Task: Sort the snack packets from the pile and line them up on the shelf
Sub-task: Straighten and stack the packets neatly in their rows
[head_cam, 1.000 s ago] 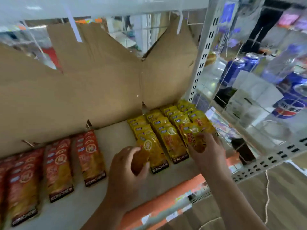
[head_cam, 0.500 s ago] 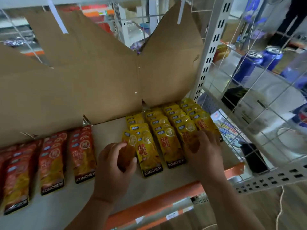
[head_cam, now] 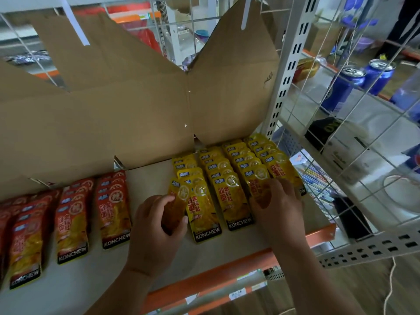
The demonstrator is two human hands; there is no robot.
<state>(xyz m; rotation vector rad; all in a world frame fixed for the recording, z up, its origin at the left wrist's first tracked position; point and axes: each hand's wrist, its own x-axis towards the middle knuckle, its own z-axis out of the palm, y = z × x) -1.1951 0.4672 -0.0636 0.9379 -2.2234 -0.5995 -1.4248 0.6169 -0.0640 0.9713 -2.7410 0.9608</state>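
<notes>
- My left hand (head_cam: 156, 230) grips one yellow packet (head_cam: 178, 194) by its near half, fingers curled round it. It sits just left of the yellow rows (head_cam: 227, 176) on the shelf (head_cam: 147, 176).
- My right hand (head_cam: 280, 205) lies over the near packet of a right-side row; pinching or only pressing, can't tell.
- Packet looks light, thin, floppy, w/ glossy film. I judge it slippery, so hold flat across the width, not by a corner.
- Room: bare strip betw. yellow rows and red rows (head_cam: 72, 214).
- Far side blocked by cardboard (head_cam: 136, 110), right side by wire mesh (head_cam: 341, 155).
- Orange lip (head_cam: 227, 272) at near edge, no stop there, so packets could slide off.
</notes>
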